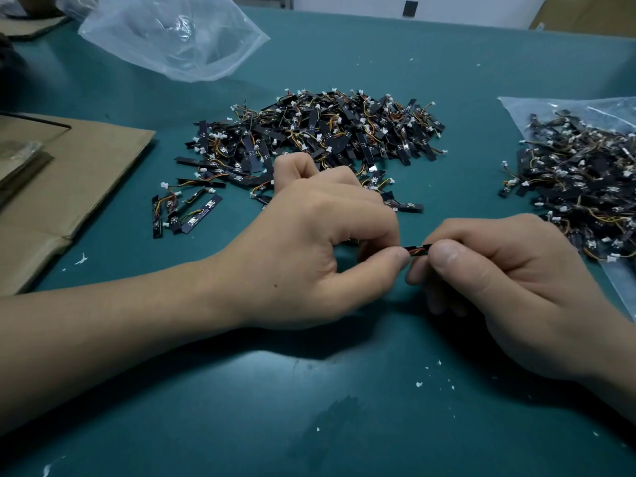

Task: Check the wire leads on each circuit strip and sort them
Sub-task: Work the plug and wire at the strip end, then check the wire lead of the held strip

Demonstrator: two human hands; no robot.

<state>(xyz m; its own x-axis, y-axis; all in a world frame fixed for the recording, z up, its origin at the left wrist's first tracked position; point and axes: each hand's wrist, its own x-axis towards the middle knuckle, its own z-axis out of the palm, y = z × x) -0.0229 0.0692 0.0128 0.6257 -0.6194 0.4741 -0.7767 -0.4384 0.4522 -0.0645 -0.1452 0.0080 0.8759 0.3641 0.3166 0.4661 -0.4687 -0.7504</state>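
Left hand point(320, 242), right hand point(509, 273): each pinches one end of single circuit strip point(418, 251) between thumb and forefinger, other fingers curled. Strip near centre, over green table point(309, 407).

Risk, judged: hard tug or bend between pinches could tear wire leads off joints.

Strip dark, narrow, mostly hidden; red and yellow leads show along exposed stretch.

Large pile point(327, 132) far centre. Small group point(186, 211) left. Bagged pile point(585, 173) right.
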